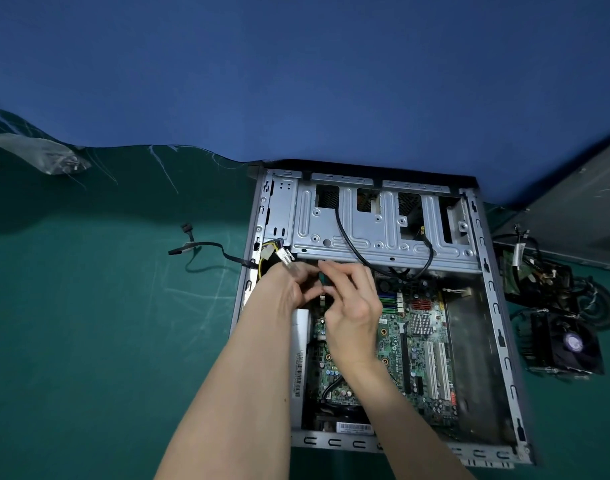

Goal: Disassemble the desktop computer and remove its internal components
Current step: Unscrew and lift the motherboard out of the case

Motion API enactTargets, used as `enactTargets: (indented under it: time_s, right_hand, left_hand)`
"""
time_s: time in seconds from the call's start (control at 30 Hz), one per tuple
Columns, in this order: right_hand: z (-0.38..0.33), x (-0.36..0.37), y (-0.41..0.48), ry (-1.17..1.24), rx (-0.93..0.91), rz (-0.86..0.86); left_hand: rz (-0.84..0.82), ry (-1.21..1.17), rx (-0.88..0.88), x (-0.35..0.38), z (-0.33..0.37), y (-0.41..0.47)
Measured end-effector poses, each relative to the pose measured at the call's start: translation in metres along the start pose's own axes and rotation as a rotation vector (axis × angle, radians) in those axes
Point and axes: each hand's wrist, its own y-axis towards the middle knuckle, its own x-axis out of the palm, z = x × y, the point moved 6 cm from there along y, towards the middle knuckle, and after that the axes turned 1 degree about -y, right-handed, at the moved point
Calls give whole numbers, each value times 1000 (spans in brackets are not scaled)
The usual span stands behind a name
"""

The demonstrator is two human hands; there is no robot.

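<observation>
Over the motherboard in the open case, the right hand is pinching a small dark part; the left hand is curling beside it, its grip too blurred to tell.

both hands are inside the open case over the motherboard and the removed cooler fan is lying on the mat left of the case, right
Not quite. In the head view the cooler fan lies on the mat right of the case, not left. The left hand and right hand are inside the open case over the motherboard.
</observation>
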Motion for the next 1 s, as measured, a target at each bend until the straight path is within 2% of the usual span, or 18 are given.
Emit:
enactTargets:
  time_s: [0.13,0.27,0.37,0.5,0.63,0.77,0.93,1.0]
  right_hand:
    - [0,-2,-2,-14,-12,-7]
    - [1,-2,-6,-33,-7,2]
    - [5,-5,-6,19,-8,-4]
    - [5,-4,-9,27,-17,-24]
    - [14,0,-13,-13,41,-90]
    - [15,-1,-14,-10,-8,-143]
    - [29,-3,-18,123,139,-132]
    - [39,-11,-16,145,209,-111]
  left_hand:
    - [-33,28,-56,1,-2,1]
    - [-44,109,-37,2,-1,-3]
    - [-47,94,-16,5,0,-9]
    - [-85,70,-72,5,-3,-10]
    - [-59,100,-29,6,-2,-11]
    - [-17,115,-16,3,-2,-9]
    - [0,211,-10,4,-4,-9]
    - [34,385,9,4,-6,-6]
